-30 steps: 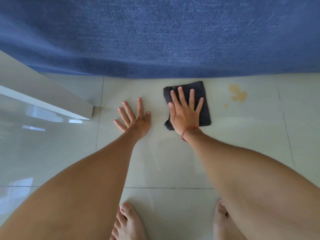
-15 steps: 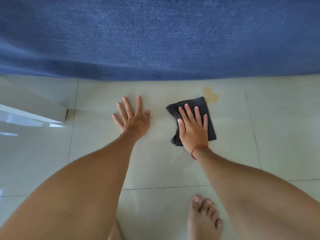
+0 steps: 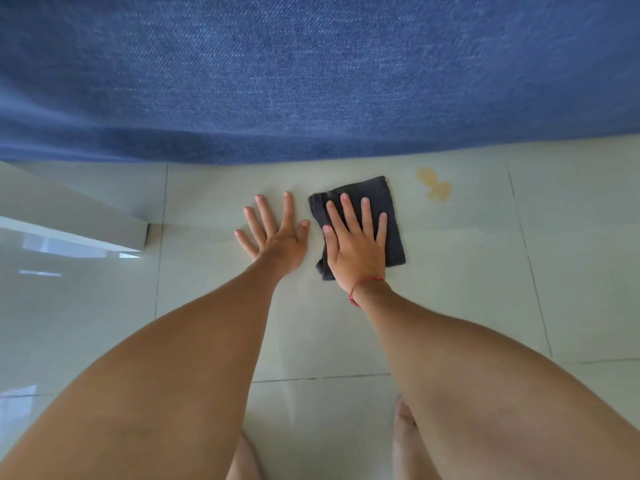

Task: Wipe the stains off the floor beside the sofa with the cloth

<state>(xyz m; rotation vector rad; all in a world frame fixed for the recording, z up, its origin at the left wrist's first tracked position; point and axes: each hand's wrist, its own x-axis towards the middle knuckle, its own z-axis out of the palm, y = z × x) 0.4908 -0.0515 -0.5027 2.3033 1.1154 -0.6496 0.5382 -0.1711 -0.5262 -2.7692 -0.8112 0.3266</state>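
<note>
A folded dark grey cloth (image 3: 388, 202) lies flat on the pale tiled floor (image 3: 467, 289), just in front of the blue sofa (image 3: 311, 74). My right hand (image 3: 353, 244) presses down on the cloth with fingers spread, a red string around the wrist. A yellowish stain (image 3: 434, 184) marks the tile a short way to the right of the cloth, uncovered and near the sofa's bottom edge. My left hand (image 3: 273, 233) rests palm down on the bare tile just left of the cloth, fingers apart, holding nothing.
A glossy white furniture edge (image 3: 86, 220) juts in from the left, its corner near the sofa base. My bare feet (image 3: 405, 431) show at the bottom between my arms. Grout lines cross the tiles.
The cloth under my right hand has slid up and left, back beside my left hand; the stain now lies clear to its right. My left hand has stayed planted.
</note>
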